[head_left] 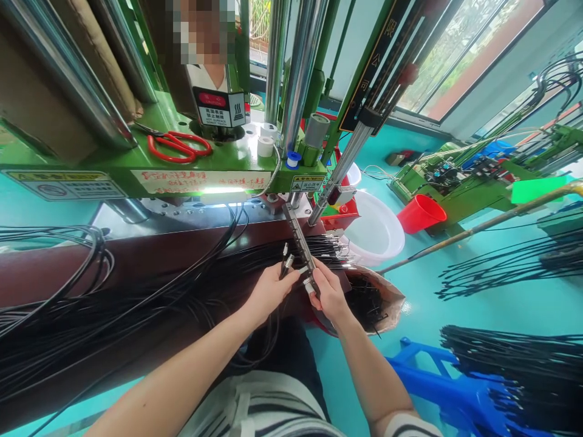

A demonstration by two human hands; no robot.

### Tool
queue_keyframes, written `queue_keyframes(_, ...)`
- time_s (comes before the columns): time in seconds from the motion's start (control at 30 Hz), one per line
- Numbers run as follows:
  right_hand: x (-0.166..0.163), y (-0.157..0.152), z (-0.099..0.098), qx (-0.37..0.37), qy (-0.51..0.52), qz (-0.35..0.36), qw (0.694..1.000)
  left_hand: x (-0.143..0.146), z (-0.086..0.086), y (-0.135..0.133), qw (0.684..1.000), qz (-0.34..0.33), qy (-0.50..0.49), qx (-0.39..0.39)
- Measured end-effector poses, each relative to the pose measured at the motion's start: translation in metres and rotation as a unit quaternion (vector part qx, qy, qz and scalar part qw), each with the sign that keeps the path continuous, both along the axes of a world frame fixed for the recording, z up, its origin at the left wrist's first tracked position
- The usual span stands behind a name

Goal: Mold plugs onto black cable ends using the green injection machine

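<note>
My left hand is closed on a few black cables whose metal plug ends stick up past the fingers. My right hand pinches the near end of a long metal jig bar that slants up toward the green machine. The two hands almost touch, and a plug tip sits between them beside the bar. A thick bundle of black cables lies across the dark red bench to the left of my hands.
Red scissors and tape rolls lie on the machine's shelf. Another person stands behind the machine. A bag of black scraps, a white basin, a red bucket, a blue stool and more cable bundles sit on the teal floor at right.
</note>
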State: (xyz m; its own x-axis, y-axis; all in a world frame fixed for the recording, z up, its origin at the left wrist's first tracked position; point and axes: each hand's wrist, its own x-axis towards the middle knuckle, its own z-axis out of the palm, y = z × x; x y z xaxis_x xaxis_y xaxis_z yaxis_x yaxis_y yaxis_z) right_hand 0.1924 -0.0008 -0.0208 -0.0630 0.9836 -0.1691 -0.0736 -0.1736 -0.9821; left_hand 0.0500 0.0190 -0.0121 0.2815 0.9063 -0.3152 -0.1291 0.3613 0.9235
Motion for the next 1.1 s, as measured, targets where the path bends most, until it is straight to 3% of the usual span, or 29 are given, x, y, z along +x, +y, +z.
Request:
queue_keyframes(0.27, -0.007, -0.001, 0.002, 0.024, -0.108, 0.028, 0.993, -0.006, -0.008, -0.002, 0.998, 0.045, 0.037, 0.036)
queue_keyframes(0.37, -0.007, 0.000, 0.003, 0.014, -0.076, 0.015, 0.997, -0.008, -0.007, -0.001, 0.996, 0.066, 0.025, 0.054)
queue_keyframes(0.6, -0.001, 0.000, -0.001, -0.027, 0.023, -0.031, 0.999, -0.014, -0.001, 0.000, 0.974, 0.200, -0.006, 0.101)
queue_keyframes(0.8, 0.001, 0.001, 0.001, -0.013, 0.000, 0.029, 0.999, -0.012, 0.002, 0.001, 0.997, 0.063, -0.005, 0.031)
queue_keyframes(1.1, 0.006, 0.001, 0.002, 0.002, -0.062, 0.098, 0.993, -0.014, 0.001, 0.004, 0.998, 0.041, -0.032, -0.039)
